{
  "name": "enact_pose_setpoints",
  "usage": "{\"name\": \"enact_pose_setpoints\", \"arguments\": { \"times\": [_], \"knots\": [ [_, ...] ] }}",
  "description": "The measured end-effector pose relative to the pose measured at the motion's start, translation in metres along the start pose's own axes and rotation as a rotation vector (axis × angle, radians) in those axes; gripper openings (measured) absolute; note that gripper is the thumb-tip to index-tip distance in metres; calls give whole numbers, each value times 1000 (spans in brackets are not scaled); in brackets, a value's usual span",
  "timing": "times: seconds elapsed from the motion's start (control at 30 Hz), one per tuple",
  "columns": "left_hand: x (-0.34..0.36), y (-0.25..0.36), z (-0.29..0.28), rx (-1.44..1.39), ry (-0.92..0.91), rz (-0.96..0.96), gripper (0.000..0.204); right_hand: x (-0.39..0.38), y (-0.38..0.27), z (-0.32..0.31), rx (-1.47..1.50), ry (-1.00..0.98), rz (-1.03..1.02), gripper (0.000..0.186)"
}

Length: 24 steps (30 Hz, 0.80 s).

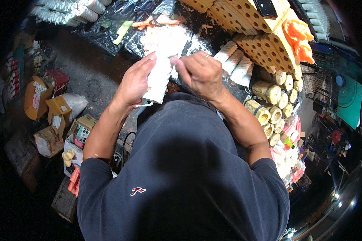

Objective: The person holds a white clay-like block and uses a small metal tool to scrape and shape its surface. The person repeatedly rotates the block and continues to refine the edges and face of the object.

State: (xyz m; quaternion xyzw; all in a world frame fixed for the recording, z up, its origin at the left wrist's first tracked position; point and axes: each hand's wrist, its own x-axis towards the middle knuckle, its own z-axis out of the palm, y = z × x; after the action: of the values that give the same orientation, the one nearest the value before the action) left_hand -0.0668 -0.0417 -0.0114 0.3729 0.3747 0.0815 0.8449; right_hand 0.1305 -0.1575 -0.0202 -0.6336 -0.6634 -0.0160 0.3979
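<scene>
My left hand (pixel 133 83) is closed around the left side of a thick white candle (pixel 161 82) with a spiral surface. Its wick hangs from the end nearest my body, while strong glare washes out the far end. Just right of the candle, my right hand (pixel 202 75) has its fingers curled in and its thumb toward the candle. Whatever those fingers grip, if anything, cannot be made out. Pale shavings (pixel 165 38) lie on the black-covered work surface beyond my hands. Several similar white candles (pixel 235 63) rest to the right of my right hand.
Yellow blocks with rows of holes (pixel 255 52) stand at the far right, with orange pieces (pixel 299 40) beside them. Several yellowish hollow cylinders (pixel 269 93) are stacked nearer me. Scissors (pixel 144 5) lie at the back. Open cardboard boxes (pixel 37 98) stand on the left.
</scene>
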Motion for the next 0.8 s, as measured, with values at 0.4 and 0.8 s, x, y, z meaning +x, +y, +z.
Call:
{"name": "enact_pose_setpoints", "arguments": {
  "times": [0.4, 0.8],
  "knots": [
    [-5, -6, 12, -61, 89, 72, 54, 5, -24, -15, 513, -197, 513, 30],
    [-9, -6, 15, 33, 105, 98, 53, -2, -21, -8, 450, -203, 381, 30]
  ]
}}
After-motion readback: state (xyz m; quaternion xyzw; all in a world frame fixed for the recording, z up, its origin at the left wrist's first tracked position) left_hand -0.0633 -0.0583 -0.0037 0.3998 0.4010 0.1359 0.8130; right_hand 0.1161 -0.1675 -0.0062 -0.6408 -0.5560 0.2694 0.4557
